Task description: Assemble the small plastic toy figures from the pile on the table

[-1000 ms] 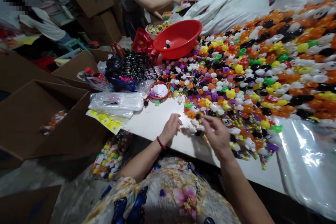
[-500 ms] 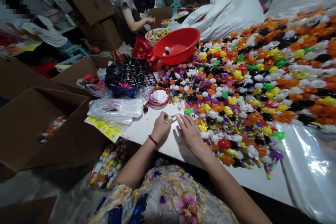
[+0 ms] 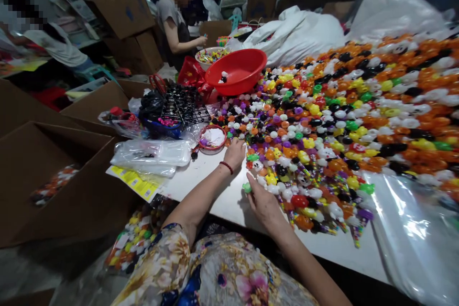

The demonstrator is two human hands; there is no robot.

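My left hand (image 3: 234,154), with a dark red bead bracelet at the wrist, reaches to the near edge of a heap of small plastic toys (image 3: 297,148). Its fingers are curled together beside a white piece; what they pinch is too small to make out. Lower and to the right, my right hand (image 3: 264,202) holds a small green toy piece (image 3: 246,187) between thumb and fingers, just above the white tabletop (image 3: 201,180). White, orange, black, yellow and purple pieces lie close to both hands, some on colourful striped tubes.
A red basin (image 3: 236,74) and small red basket (image 3: 212,139) stand beyond my hands. Clear plastic bags (image 3: 150,155) lie left, plastic sheets (image 3: 412,234) right. An open carton (image 3: 68,172) stands at left. A co-worker (image 3: 175,28) is at the back, another person (image 3: 57,43) far left.
My hands, together on a small green-ended piece before, have moved apart. The left has gone forward to the heap; the right has drawn slightly back, keeping the green piece. The view has shifted slightly.
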